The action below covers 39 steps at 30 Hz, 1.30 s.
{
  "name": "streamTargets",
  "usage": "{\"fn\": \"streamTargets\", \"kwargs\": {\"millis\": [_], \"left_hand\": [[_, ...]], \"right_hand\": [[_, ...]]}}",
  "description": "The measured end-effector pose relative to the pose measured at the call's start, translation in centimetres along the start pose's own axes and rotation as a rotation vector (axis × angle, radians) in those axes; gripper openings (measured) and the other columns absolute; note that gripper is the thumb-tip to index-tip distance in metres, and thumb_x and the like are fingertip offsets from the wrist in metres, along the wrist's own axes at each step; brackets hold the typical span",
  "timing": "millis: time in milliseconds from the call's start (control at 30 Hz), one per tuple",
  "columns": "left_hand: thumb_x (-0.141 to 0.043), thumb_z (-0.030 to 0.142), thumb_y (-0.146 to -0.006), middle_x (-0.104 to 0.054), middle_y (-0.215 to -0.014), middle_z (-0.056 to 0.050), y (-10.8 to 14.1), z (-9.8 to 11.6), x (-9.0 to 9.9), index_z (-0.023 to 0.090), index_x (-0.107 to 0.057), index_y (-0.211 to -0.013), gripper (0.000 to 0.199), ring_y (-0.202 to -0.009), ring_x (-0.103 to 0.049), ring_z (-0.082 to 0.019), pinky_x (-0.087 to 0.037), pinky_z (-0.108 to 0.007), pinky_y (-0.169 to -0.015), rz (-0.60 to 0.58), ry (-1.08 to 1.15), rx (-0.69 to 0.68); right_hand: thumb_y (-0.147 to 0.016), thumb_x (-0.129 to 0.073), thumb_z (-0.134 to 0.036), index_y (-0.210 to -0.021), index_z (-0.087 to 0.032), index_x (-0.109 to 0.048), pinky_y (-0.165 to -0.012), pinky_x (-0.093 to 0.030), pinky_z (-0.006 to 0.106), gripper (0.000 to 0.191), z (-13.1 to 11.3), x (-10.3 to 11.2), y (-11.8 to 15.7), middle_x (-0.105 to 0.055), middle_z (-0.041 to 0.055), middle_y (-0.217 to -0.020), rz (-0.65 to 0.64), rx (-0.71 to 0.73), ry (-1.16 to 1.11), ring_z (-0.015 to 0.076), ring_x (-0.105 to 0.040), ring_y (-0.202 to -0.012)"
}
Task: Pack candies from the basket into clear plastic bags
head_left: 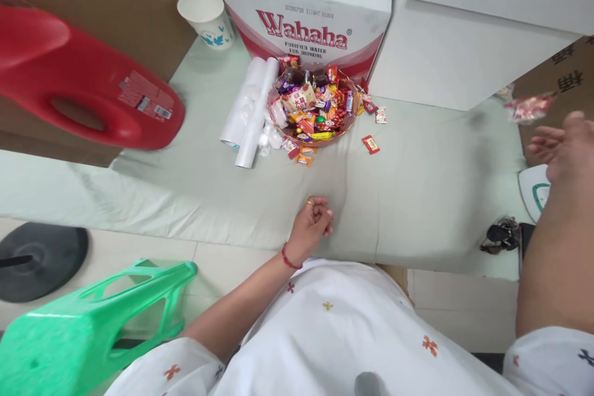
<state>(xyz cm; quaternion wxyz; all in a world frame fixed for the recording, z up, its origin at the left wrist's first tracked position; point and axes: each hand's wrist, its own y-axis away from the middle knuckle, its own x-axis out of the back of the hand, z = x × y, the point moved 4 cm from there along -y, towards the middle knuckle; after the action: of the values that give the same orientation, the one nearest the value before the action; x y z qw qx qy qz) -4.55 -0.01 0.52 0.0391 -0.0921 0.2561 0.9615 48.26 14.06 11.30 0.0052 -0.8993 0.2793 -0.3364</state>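
Note:
My left hand [314, 226] rests at the front edge of the cloth-covered table, fingers loosely curled, with nothing seen in them. A red string bracelet [290, 257] circles its wrist. At the far right my right hand [562, 143] is stretched out, fingers apart and holding nothing. Just beyond its fingertips is a blurred red and pink packet [531, 108]; a small gap shows between them. A clear bowl [341, 136] heaped with wrapped candies [320, 105] stands at the back middle of the table. One red candy [370, 145] lies apart to its right.
White rolls [253, 114] lie left of the bowl, near a paper cup [206, 18] and a big red jug [153, 105]. Behind stands a Wahaha carton [306, 25]. Keys [501, 234] and a white device [533, 189] are at right. A green stool [55, 340] stands at lower left.

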Motion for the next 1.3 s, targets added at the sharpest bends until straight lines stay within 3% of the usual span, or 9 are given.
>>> {"fn": "streamTargets", "kwargs": {"millis": [67,133,267,367,533,767,1000,1167,1300], "left_hand": [[-0.072,0.042,-0.082,-0.064,-0.075,0.004,0.1,0.1,0.1,0.019,-0.054,-0.103,0.036,-0.051,-0.057,-0.008,-0.042,-0.021,-0.048,0.02,0.02,-0.025],[-0.07,0.041,-0.083,-0.066,-0.073,0.002,0.1,0.1,0.5,0.018,-0.057,-0.1,0.032,-0.051,-0.056,-0.009,-0.04,-0.021,-0.049,0.035,0.018,-0.032],[-0.067,0.037,-0.083,-0.068,-0.076,0.0,-0.9,0.7,3.3,0.018,-0.064,-0.097,0.024,-0.055,-0.056,-0.01,-0.041,-0.023,-0.053,0.127,-0.102,-0.089],[-0.062,0.032,-0.085,-0.068,-0.077,0.001,-2.6,2.8,6.9,0.018,-0.069,-0.097,0.02,-0.057,-0.052,-0.011,-0.041,-0.024,-0.059,0.317,-0.38,-0.235],[-0.05,0.023,-0.089,-0.071,-0.088,-0.005,-6.7,7.7,10.8,0.017,-0.071,-0.101,0.025,-0.075,-0.061,-0.018,-0.045,-0.03,-0.075,0.671,-0.884,-0.465],[-0.057,0.032,-0.093,-0.07,-0.108,-0.013,-10.6,10.3,10.1,0.019,-0.071,-0.1,0.02,-0.085,-0.066,-0.026,-0.042,-0.034,-0.071,0.692,-1.225,-0.455],[-0.052,0.028,-0.096,-0.065,-0.093,-0.007,-6.4,9.0,11.3,0.018,-0.067,-0.096,0.018,-0.08,-0.061,-0.019,-0.045,-0.031,-0.077,0.747,-0.993,-0.646],[-0.053,0.021,-0.093,-0.063,-0.116,-0.012,-8.0,8.9,9.6,0.022,-0.066,-0.117,0.027,-0.095,-0.061,-0.026,-0.041,-0.032,-0.07,0.595,-1.277,-0.521],[-0.049,0.022,-0.097,-0.065,-0.108,-0.015,-9.9,10.7,9.9,0.02,-0.068,-0.099,0.019,-0.107,-0.057,-0.031,-0.044,-0.037,-0.077,0.637,-1.327,-0.455]], "right_hand": [[-0.085,-0.069,-0.062,-0.078,-0.029,-0.059,-0.048,-0.041,0.038,0.035,1.4,-0.1,-0.4,-0.067,0.0061,-0.075,0.197,-0.16,-0.215,0.0134,-0.056,-0.053],[-0.084,-0.071,-0.056,-0.069,-0.026,-0.056,-0.044,-0.029,0.034,0.037,2.2,-1.7,1.7,-0.059,0.0053,-0.065,0.242,-0.231,-0.283,0.0091,-0.045,-0.047],[-0.075,-0.079,-0.041,-0.074,-0.028,-0.065,-0.043,-0.02,0.034,0.02,1.5,-7.0,10.4,-0.05,0.0002,-0.057,0.117,-0.265,-0.351,0.0129,-0.033,-0.046],[-0.077,-0.077,-0.038,-0.083,-0.022,-0.071,-0.044,-0.023,0.032,0.019,-0.4,-10.2,16.7,-0.055,-0.0004,-0.062,0.023,-0.264,-0.403,0.0107,-0.036,-0.048],[-0.079,-0.076,-0.044,-0.096,-0.016,-0.075,-0.044,-0.026,0.024,0.033,-2.1,-12.6,22.3,-0.056,-0.0041,-0.062,-0.099,-0.306,-0.358,0.0076,-0.039,-0.047],[-0.08,-0.075,-0.046,-0.097,-0.015,-0.075,-0.045,-0.026,0.024,0.036,-1.5,-12.3,23.0,-0.055,-0.0043,-0.063,-0.073,-0.315,-0.323,0.0079,-0.038,-0.048],[-0.083,-0.072,-0.046,-0.096,-0.017,-0.075,-0.048,-0.029,0.025,0.032,-2.1,-12.1,23.4,-0.056,-0.0034,-0.064,-0.027,-0.262,-0.31,0.0092,-0.04,-0.05],[-0.085,-0.069,-0.047,-0.098,-0.018,-0.075,-0.051,-0.033,0.025,0.032,-4.0,-13.9,23.5,-0.056,-0.0026,-0.065,-0.115,-0.226,-0.3,0.0114,-0.044,-0.054],[-0.088,-0.067,-0.046,-0.099,-0.019,-0.076,-0.054,-0.037,0.026,0.03,-5.5,-13.5,23.5,-0.059,-0.0014,-0.069,-0.143,-0.165,-0.27,0.0128,-0.049,-0.058]]}}
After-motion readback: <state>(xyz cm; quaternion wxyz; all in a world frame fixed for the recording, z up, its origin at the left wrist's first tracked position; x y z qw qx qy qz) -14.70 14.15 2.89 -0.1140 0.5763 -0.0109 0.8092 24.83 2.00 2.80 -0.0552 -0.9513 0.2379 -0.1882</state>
